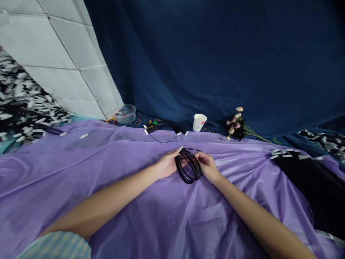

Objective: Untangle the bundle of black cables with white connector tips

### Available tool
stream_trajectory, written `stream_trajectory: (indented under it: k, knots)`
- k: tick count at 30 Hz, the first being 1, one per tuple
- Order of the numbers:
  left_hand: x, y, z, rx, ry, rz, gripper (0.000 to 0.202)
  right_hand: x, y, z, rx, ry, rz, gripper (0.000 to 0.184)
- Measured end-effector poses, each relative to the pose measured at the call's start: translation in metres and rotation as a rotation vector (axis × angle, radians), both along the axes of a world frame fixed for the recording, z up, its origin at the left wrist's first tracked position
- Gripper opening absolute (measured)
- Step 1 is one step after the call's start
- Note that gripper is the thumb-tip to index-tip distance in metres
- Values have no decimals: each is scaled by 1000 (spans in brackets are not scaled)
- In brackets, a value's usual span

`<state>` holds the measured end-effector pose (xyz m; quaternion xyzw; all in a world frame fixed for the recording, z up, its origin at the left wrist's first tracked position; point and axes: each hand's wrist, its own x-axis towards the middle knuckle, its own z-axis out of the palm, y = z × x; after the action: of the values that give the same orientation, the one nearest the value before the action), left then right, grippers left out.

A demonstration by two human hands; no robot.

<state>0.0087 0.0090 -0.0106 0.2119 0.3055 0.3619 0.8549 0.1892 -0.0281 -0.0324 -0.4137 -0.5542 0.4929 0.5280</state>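
A coil of thin black cable with a small white plug at its top is held over the purple sheet. My left hand grips the coil's left side, fingers closed round the strands. On the right side my right hand pinches the coil too. Both hands meet at the middle of the sheet, forearms stretched out in front of me.
At the back lie another black cable with white plugs, a clear bowl of small beads, a white paper cup and a sprig of artificial flowers. Dark blue cloth hangs behind. A black cloth covers the right side.
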Motion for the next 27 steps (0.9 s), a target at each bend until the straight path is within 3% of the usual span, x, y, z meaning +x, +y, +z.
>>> stream_trajectory:
  k: [3, 8, 18, 27]
  knots:
    - [-1, 0, 0, 7, 8, -20, 19, 4, -2, -1, -19, 117, -44, 10]
    - [-2, 1, -2, -3, 30, -26, 22, 6, -6, -1, -17, 213, -50, 21]
    - [-3, 4, -3, -24, 26, 68, 22, 2, -7, 6, -24, 304, -64, 11]
    - [-3, 6, -2, -29, 5, 124, 25, 1, -4, 2, -82, 298, -153, 31]
